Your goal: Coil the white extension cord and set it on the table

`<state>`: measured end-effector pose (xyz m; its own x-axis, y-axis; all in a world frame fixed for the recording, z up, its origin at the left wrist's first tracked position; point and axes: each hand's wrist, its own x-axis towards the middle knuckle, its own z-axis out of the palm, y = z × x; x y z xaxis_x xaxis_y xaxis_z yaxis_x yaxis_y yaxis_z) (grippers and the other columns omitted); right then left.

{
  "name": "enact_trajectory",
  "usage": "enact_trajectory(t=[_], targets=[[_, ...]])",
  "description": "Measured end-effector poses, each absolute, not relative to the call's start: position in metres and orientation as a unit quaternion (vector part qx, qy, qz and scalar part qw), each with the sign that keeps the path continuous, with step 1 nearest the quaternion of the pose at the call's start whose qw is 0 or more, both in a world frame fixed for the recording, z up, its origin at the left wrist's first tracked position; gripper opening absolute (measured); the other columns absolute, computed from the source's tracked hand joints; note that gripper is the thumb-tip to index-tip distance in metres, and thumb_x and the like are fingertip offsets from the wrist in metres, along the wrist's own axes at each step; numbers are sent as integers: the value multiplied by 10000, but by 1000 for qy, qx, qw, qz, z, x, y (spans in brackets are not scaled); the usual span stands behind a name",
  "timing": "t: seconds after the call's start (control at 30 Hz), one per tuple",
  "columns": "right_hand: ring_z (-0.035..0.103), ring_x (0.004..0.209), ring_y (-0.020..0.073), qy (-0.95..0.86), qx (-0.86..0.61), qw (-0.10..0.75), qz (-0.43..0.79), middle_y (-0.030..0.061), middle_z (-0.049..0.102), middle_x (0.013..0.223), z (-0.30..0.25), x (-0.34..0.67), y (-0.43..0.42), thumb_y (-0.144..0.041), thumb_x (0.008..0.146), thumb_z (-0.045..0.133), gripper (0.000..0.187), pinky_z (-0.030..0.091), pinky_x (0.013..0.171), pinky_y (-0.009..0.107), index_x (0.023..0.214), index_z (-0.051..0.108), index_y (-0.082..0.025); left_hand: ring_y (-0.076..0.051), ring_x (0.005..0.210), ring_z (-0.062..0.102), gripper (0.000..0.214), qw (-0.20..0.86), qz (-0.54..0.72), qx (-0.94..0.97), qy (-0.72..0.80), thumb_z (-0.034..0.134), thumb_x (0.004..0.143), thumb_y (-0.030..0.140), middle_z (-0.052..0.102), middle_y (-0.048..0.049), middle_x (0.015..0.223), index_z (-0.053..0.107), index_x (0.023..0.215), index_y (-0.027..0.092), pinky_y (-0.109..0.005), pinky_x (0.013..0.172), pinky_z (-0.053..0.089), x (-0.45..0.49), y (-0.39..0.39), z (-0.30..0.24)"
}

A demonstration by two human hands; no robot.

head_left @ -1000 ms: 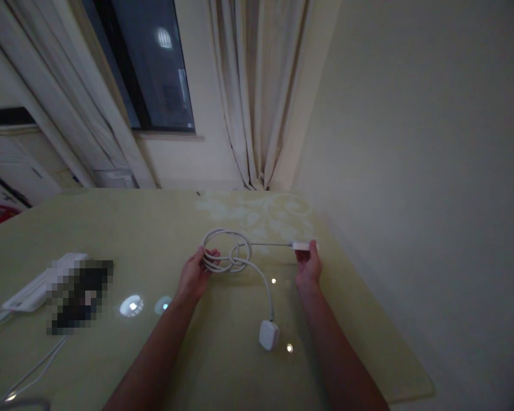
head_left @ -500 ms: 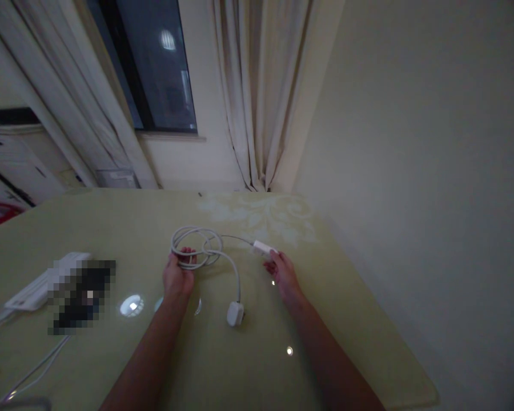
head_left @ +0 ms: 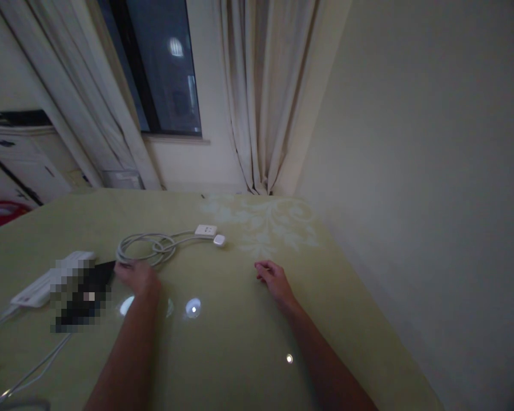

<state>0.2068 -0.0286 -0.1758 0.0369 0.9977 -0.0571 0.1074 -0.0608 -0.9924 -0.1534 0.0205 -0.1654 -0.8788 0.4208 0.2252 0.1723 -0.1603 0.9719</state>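
On the glossy yellow-green table (head_left: 240, 337), the right hand (head_left: 274, 279) rests loosely open and empty. The left hand (head_left: 135, 275) touches the near edge of the coiled cable (head_left: 148, 246); I cannot tell whether it grips. Just beyond lie the plug (head_left: 219, 240) and socket (head_left: 206, 230), then the curtain (head_left: 257, 103).

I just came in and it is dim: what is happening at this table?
A person's left hand lies at the near edge of a coiled white cord on the table; a grip cannot be seen. The cord's socket block and plug lie beside each other. The right hand is open, apart from it.
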Motion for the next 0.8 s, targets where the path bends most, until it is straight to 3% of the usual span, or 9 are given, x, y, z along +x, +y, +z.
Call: enact_trajectory(t=[0.07, 0.1, 0.17, 0.23, 0.3, 0.37, 0.53, 0.8], targets=[[631, 703, 175, -520, -552, 457, 465, 52, 676, 766, -177, 205, -29, -540, 826, 644, 415, 486, 673, 285, 952, 724, -153, -377, 1504, 253, 572, -3, 685, 245, 686, 577, 845, 165, 276, -281, 1573, 391, 1375, 54, -574, 1246, 167, -154, 13, -163], [625, 698, 173, -528, -552, 454, 458, 50, 673, 768, -177, 205, -30, -539, 829, 640, 412, 481, 666, 283, 948, 722, -153, -374, 1519, 226, 617, -48, 660, 268, 700, 606, 826, 171, 255, -285, 1592, 401, 1393, 41, -558, 1251, 163, -150, 10, -161], [618, 697, 171, -540, -555, 450, 445, 47, 667, 773, -178, 204, -32, -537, 839, 625, 410, 469, 655, 277, 951, 721, -155, -346, 1445, 389, 523, -91, 615, 351, 700, 600, 867, 248, 446, -253, 1496, 502, 1344, 58, -537, 1203, 301, -136, 6, -157], [611, 687, 169, -548, -557, 445, 436, 41, 658, 758, -177, 204, -33, -534, 845, 612, 408, 456, 643, 271, 946, 719, -153, -285, 1152, 647, 368, -29, 598, 434, 673, 548, 932, 353, 678, -160, 1203, 615, 1206, 117, -474, 1031, 501, -117, 5, -156], [605, 676, 167, -554, -561, 441, 428, 35, 647, 732, -177, 204, -34, -532, 852, 602, 405, 446, 633, 266, 934, 717, -153, -208, 806, 714, 318, 63, 570, 512, 640, 512, 964, 407, 740, -76, 975, 662, 1104, 164, -370, 812, 580, -95, 4, -159], [602, 669, 165, -559, -563, 438, 422, 30, 640, 716, -176, 203, -35, -531, 857, 599, 397, 443, 631, 263, 917, 714, -155, -176, 688, 698, 280, 93, 503, 617, 598, 506, 972, 383, 758, -54, 933, 691, 1061, 192, -318, 719, 570, -77, 1, -164], [613, 684, 164, -570, -560, 433, 417, 34, 653, 738, -172, 202, -38, -512, 864, 600, 366, 458, 651, 259, 876, 702, -161, -214, 877, 724, 249, 8, 325, 805, 496, 506, 983, 272, 782, -60, 988, 752, 1013, 241, -323, 819, 558, -55, -8, -175], [595, 685, 156, -592, -559, 418, 402, 36, 662, 756, -165, 201, -41, -482, 880, 588, 333, 444, 660, 254, 820, 690, -170, -217, 885, 723, 248, 11, 336, 784, 523, 547, 984, 346, 788, -54, 975, 780, 976, 262, -308, 818, 545, -66, -5, -174]])
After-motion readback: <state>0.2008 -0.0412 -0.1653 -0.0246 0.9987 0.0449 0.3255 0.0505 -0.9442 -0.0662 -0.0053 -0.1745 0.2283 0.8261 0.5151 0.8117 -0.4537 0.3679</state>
